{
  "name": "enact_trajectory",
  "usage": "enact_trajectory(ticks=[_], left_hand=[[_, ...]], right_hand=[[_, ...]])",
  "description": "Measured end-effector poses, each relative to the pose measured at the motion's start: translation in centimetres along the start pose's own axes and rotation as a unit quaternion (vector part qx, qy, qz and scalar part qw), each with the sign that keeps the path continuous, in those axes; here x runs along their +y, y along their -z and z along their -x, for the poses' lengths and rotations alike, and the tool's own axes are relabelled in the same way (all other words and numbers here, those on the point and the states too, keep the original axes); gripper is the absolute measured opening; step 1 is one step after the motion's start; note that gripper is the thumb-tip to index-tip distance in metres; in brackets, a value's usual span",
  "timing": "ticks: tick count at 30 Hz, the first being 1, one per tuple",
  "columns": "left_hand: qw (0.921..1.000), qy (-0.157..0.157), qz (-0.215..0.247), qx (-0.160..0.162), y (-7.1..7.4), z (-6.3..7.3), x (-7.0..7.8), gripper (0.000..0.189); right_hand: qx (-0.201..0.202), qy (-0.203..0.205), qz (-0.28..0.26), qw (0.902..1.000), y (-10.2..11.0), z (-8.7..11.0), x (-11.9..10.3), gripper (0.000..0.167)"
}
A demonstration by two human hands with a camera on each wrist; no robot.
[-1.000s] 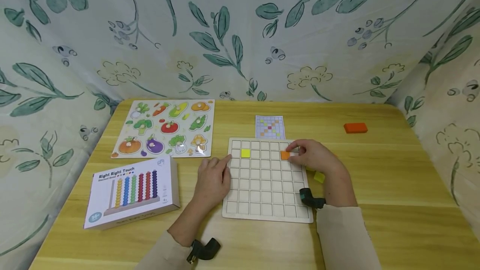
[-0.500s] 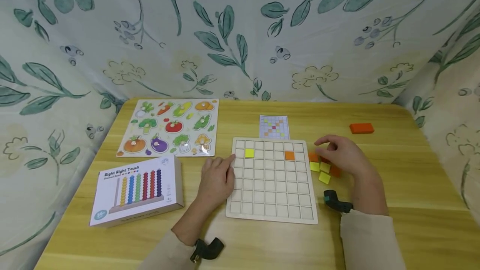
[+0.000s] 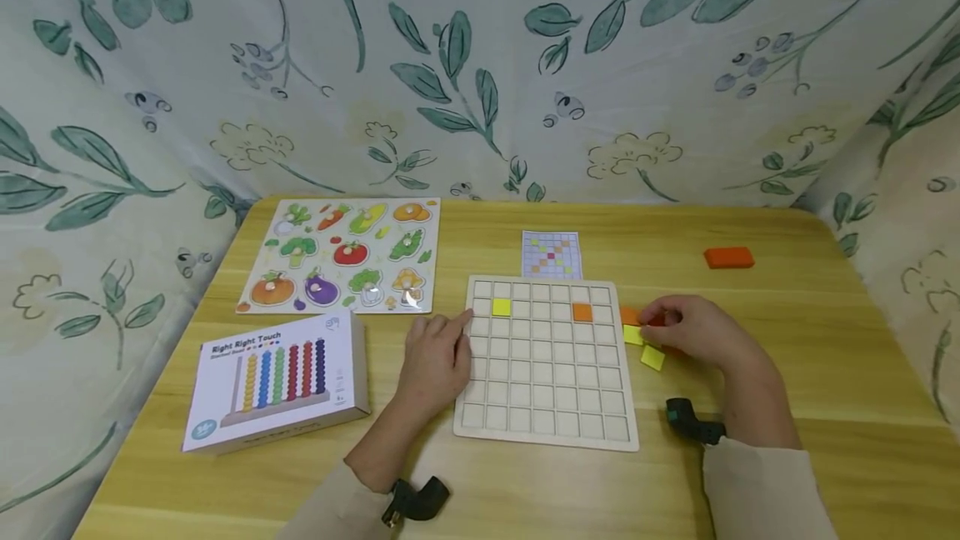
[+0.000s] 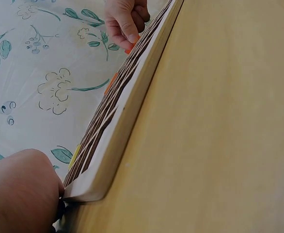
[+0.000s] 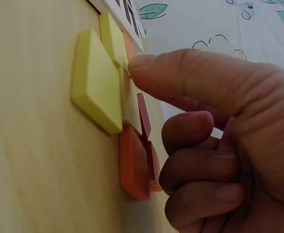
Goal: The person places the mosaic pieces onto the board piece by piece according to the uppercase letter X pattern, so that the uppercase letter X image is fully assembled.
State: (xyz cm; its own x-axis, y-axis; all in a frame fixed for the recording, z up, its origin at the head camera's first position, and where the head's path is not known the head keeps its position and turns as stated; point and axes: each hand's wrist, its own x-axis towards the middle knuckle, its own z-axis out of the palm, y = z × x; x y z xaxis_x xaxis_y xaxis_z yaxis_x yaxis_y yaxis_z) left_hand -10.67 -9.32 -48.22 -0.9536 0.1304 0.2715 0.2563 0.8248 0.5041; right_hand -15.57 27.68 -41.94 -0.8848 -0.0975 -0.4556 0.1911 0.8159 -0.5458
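Observation:
A pale grid board [image 3: 543,373] lies before me, with a yellow square tile [image 3: 501,307] and an orange tile [image 3: 582,312] set in its cells. My left hand [image 3: 435,361] touches the board's left edge with an extended index finger. Right of the board, my right hand [image 3: 693,332] is down at a small cluster of loose tiles, thumb and index apart around it. The right wrist view shows yellow tiles [image 5: 96,82], an orange tile [image 5: 134,165] and a red tile [image 5: 145,116] there. The thumb touches or overlaps one tile; whether it is pinched is hidden.
A printed pattern card [image 3: 551,253] lies behind the board. An orange-red block [image 3: 729,257] sits at the back right. To the left are a vegetable puzzle board [image 3: 341,273] and a white bead-toy box [image 3: 281,382]. Patterned cloth [image 3: 480,65] hangs behind the table.
My right hand has left the orange tile in its cell, moved right off the board, and come down to the loose tiles. The left hand stays at the board's left edge.

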Motion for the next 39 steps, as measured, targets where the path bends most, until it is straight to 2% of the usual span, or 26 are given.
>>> enact_trajectory(ticks=[7,11,15,19,25,39], left_hand=[[1.0000,0.000,-0.002,-0.001,0.02,0.02,0.11,0.037],[1.0000,-0.003,-0.003,0.003,0.00,0.05,0.09,0.037],[0.9999,-0.008,-0.002,0.013,0.01,0.07,0.07,0.036],[1.0000,-0.003,0.001,0.005,-0.03,0.09,0.04,0.037],[1.0000,0.006,0.002,-0.005,0.01,0.06,0.10,0.038],[0.9999,0.009,0.001,-0.007,-0.13,0.10,0.04,0.038]], right_hand=[[-0.003,-0.015,0.001,0.9999,-0.19,0.38,0.06,0.037],[0.002,-0.005,0.006,1.0000,-0.53,0.29,0.14,0.042],[0.014,0.003,0.017,0.9998,-0.73,0.17,0.19,0.039],[0.022,-0.005,0.013,0.9997,-0.75,0.10,0.14,0.035],[0.029,-0.011,0.014,0.9994,-0.75,-0.04,0.12,0.038],[0.020,-0.003,0.009,0.9998,-0.91,-0.15,0.23,0.040]])
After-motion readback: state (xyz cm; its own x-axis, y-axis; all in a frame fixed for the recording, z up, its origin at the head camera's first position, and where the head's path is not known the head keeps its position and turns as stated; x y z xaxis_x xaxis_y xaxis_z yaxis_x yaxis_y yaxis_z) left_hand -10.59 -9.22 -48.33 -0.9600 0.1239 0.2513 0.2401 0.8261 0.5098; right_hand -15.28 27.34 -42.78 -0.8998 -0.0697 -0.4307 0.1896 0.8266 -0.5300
